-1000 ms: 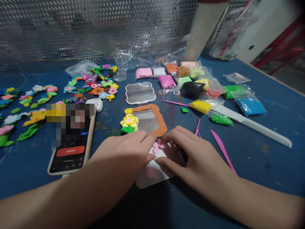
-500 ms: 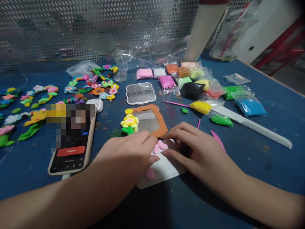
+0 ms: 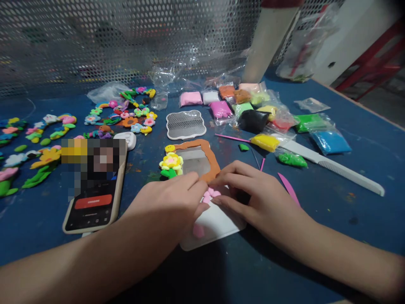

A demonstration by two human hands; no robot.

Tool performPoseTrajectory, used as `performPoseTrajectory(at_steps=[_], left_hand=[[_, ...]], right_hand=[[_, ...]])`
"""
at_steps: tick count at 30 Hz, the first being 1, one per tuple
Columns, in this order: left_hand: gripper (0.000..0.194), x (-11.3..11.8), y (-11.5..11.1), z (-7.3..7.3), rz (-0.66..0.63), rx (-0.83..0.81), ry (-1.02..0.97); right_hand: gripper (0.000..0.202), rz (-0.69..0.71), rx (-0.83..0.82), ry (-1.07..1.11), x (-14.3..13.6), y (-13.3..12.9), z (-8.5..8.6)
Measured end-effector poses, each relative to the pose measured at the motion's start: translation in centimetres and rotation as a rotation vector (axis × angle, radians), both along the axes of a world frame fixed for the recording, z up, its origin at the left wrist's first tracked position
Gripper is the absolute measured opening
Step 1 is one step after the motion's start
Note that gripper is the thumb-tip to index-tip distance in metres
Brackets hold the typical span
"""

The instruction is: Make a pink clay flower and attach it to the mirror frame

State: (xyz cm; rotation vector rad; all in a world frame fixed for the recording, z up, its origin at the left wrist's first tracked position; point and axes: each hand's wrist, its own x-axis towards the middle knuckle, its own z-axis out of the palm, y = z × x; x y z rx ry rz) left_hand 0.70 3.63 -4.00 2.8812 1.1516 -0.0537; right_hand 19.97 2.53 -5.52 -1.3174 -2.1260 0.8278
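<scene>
A small cluster of pink clay petals [image 3: 210, 195] lies at the upper part of a white board [image 3: 218, 223]. My left hand [image 3: 175, 196] is closed at the cluster's left side, its fingers curled and its thumb against the petals. From the right, my right hand [image 3: 249, 190] pinches at the same cluster with thumb and bent fingers. One separate pink clay piece [image 3: 198, 230] rests lower on the board. Just beyond my hands sits a mirror with a brown clay frame [image 3: 212, 162], carrying a yellow clay flower [image 3: 171, 161] on its left side.
A phone [image 3: 91, 207] lies left, near finished clay pieces [image 3: 47, 156]. Behind is a white-framed mirror [image 3: 186, 124]. Bagged clay [image 3: 253, 120], a white serrated knife [image 3: 332, 164] and a pink clay tool [image 3: 288, 189] lie to the right. A perforated metal panel [image 3: 110, 42] stands behind.
My right hand has moved slightly left, its fingers closer to my left hand. The pink petals sit closer together between the fingers. The view has shifted slightly.
</scene>
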Motion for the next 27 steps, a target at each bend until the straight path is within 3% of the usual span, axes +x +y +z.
performPoseTrajectory(at_steps=[11,16,21,23,27], left_hand=[[0.017,0.6,-0.7,0.8,0.009,-0.019,0.061],[0.009,-0.4,-1.2,1.6,0.023,0.033,0.062],[0.007,-1.5,-1.4,2.9,0.109,0.093,0.163],[0.002,-1.6,-1.3,2.6,0.078,0.072,0.163],[0.013,-1.5,-1.5,0.8,0.08,0.162,0.16]], right_hand=[[0.008,0.078,0.008,-0.037,0.2,0.2,0.1],[0.008,0.123,-0.001,-0.03,0.4,0.1,0.4],[0.015,0.066,-0.009,-0.017,0.4,0.1,0.6],[0.018,0.047,-0.01,-0.012,0.4,0.0,0.7],[0.02,0.042,-0.001,0.005,0.6,-0.1,0.9]])
